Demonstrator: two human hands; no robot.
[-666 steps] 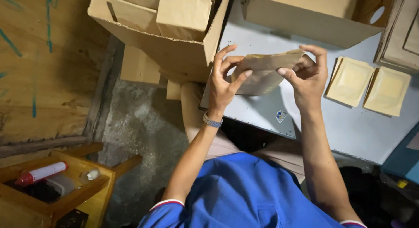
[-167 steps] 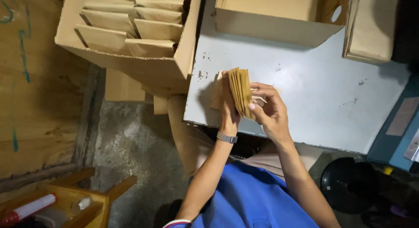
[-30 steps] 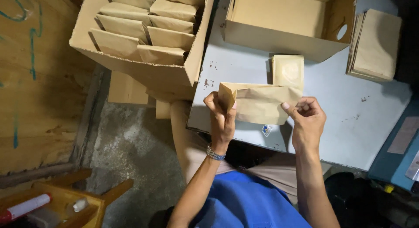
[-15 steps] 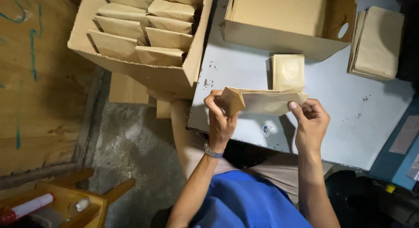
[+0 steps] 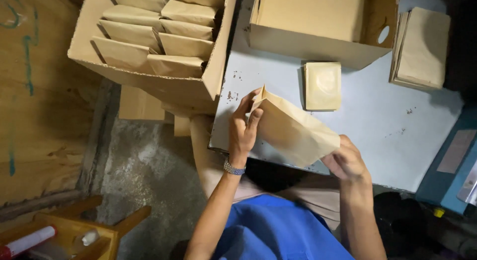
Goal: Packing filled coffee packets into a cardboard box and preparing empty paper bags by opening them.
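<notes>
Paper bag (image 5: 293, 130) now tilted, formerly level; left hand (image 5: 242, 128) and right hand (image 5: 345, 160) fingers clamped on its ends above counter (image 5: 397, 126).

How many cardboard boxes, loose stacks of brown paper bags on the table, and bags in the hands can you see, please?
Open brown cardboard boxes: 2
Loose stacks of flat brown paper bags on the table: 2
Brown paper bag held by both hands: 1
Total: 5
</notes>
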